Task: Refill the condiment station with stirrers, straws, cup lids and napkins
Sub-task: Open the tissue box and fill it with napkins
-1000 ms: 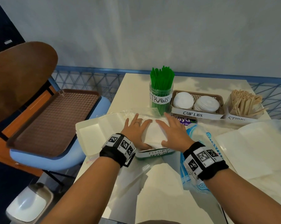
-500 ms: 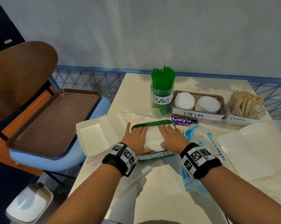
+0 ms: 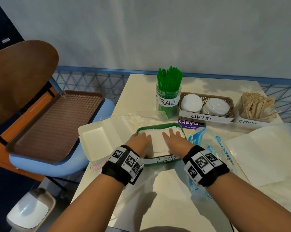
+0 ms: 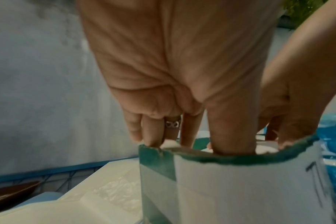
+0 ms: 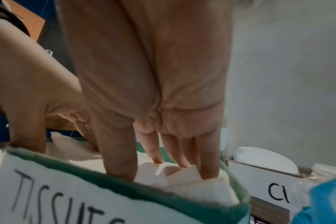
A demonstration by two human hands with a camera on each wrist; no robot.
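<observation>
A green tray [image 3: 158, 127] labelled "TISSUES NAPKINS" sits at the table's near middle and holds a white napkin stack [image 3: 158, 139]. My left hand [image 3: 139, 141] and right hand [image 3: 174, 139] lie side by side on the stack, fingers straight and pressing down. The wrist views show the same: left hand [image 4: 163, 136] and right hand [image 5: 163, 159] with fingers reaching into the tray [image 4: 240, 160] [image 5: 163, 192] onto the napkins [image 5: 192, 181]. Behind stand a jar of green straws [image 3: 168, 92], a cup lids basket [image 3: 206, 118] and a box of wooden stirrers [image 3: 257, 106].
An open white foam box [image 3: 97, 141] lies left of the tray. A blue plastic wrapper [image 3: 208, 148] and white paper sheets [image 3: 267, 151] lie to the right. A brown serving tray [image 3: 54, 123] rests on a chair beyond the table's left edge.
Both hands slid back toward me along the napkin stack and pressed it lower, so the tray's far green rim now shows.
</observation>
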